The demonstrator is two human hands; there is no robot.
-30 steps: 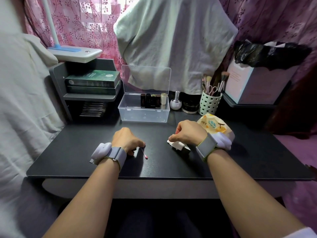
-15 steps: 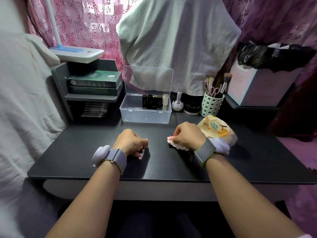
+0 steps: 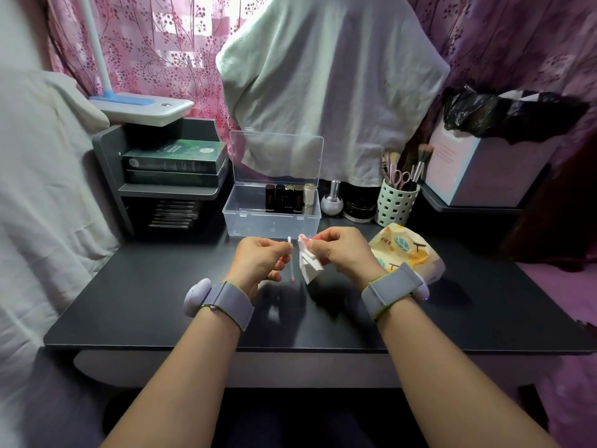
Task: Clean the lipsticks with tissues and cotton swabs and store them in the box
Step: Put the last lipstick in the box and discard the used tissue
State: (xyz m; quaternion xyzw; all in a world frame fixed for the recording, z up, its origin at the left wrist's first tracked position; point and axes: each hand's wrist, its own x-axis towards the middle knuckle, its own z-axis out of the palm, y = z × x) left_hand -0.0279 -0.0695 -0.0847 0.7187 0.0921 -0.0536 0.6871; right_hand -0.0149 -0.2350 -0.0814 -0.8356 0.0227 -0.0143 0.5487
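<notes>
Here, left hand (image 3: 258, 258) pinching cotton swab (image 3: 291, 260) upright, right hand (image 3: 342, 253) gripping crumpled tissue (image 3: 308, 263) — both raised.

Home vanity desk: makeup brushes (image 3: 402, 169), floral curtains (image 3: 155, 43).

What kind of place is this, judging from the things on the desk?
Probably a home dressing corner in a bedroom: a perforated pale cup of makeup brushes, a clear plastic box of lipsticks and pink flowered curtains behind the dark desk.
</notes>
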